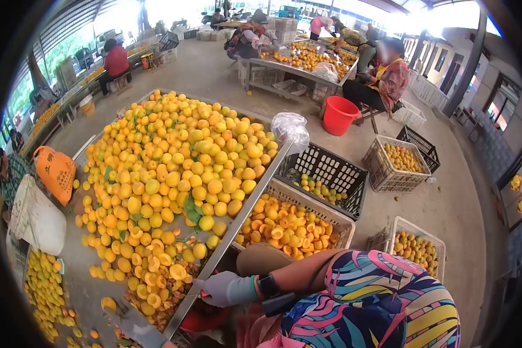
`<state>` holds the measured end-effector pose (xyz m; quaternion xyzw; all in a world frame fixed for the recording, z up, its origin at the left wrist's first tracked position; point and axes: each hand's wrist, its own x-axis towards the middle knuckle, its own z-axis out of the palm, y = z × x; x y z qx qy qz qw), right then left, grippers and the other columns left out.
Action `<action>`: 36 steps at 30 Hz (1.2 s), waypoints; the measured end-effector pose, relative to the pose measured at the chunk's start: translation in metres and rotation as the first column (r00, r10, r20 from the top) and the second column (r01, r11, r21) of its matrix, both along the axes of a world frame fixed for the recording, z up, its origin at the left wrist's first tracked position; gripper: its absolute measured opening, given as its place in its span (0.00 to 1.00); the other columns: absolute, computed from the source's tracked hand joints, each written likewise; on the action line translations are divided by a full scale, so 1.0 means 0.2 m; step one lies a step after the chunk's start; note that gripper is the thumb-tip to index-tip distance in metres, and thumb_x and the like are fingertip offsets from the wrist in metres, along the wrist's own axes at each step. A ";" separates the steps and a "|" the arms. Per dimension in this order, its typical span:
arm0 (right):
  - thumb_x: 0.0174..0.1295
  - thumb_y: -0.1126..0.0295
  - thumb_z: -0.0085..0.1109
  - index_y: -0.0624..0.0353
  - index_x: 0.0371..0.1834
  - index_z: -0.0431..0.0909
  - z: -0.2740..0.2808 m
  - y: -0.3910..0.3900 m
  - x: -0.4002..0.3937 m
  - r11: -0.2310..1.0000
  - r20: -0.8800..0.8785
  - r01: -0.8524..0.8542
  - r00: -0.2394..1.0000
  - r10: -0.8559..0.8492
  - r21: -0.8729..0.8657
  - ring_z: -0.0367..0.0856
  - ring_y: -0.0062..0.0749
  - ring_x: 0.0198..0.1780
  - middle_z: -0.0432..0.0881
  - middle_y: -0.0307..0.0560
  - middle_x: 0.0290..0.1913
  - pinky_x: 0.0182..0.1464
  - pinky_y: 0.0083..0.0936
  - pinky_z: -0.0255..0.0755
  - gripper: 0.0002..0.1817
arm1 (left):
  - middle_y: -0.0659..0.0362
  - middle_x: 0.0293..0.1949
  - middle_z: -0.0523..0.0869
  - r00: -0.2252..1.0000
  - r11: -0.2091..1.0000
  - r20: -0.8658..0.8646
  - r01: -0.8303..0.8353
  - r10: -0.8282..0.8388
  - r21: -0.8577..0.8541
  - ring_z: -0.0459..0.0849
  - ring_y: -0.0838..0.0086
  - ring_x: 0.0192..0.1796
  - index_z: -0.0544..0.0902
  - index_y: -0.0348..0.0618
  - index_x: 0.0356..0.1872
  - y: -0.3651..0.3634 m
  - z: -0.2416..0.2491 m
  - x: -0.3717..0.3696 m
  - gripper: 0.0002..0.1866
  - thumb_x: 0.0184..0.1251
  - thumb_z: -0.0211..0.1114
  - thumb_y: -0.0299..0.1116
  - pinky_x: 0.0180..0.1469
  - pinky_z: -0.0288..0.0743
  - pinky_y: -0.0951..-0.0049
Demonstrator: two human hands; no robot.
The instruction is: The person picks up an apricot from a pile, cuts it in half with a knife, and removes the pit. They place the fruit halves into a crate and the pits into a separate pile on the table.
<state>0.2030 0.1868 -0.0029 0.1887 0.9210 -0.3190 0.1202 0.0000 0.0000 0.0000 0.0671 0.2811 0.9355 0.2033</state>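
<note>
1 tool [195,295], long axis ptg frame-L, clamped in R fingers [207,286]; L fingers [115,314] gripping fruit [108,304].

Heaped round yellow-orange fruits [174,156] include greenish ones; the loose patterned fabric garment [383,293] swirls navy, pink, yellow and turquoise; the round plastic bucket [340,118] is red.

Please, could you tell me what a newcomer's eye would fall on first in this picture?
Probably first is the great heap of yellow-orange fruit, which spreads over the metal-edged table from the center to the left. Next may come the bright red bucket on the floor at upper right, and the orange bag near the left edge. The boldly patterned clothing at lower right also stands out.
</note>
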 end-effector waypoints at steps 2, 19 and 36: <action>0.60 0.54 0.50 0.56 0.39 0.79 0.02 0.05 -0.04 0.980 -0.124 -0.112 0.988 0.092 -0.166 0.82 0.52 0.38 0.83 0.58 0.33 0.42 0.43 0.75 0.17 | 0.49 0.68 0.64 0.961 0.969 0.126 -0.241 0.247 -0.057 0.61 0.60 0.70 0.60 0.36 0.68 0.05 0.03 0.00 0.32 0.71 0.52 0.47 0.73 0.53 0.60; 0.70 0.51 0.46 0.56 0.74 0.49 0.22 0.07 -0.27 0.588 -0.198 -0.044 0.959 -0.201 -0.807 0.74 0.21 0.18 0.73 0.39 0.20 0.24 0.19 0.70 0.35 | 0.52 0.60 0.73 0.975 0.976 0.035 0.218 -0.218 -0.003 0.69 0.58 0.64 0.70 0.42 0.61 0.33 -0.03 0.22 0.27 0.68 0.59 0.49 0.66 0.62 0.57; 0.68 0.65 0.47 0.55 0.74 0.47 0.26 0.18 -0.29 0.878 -0.498 -0.332 0.857 0.130 -0.343 0.79 0.52 0.29 0.77 0.60 0.24 0.33 0.38 0.69 0.33 | 0.58 0.52 0.78 0.963 0.962 -0.179 0.160 -0.201 -0.220 0.74 0.70 0.56 0.69 0.38 0.61 0.37 -0.08 0.26 0.35 0.66 0.57 0.57 0.62 0.66 0.63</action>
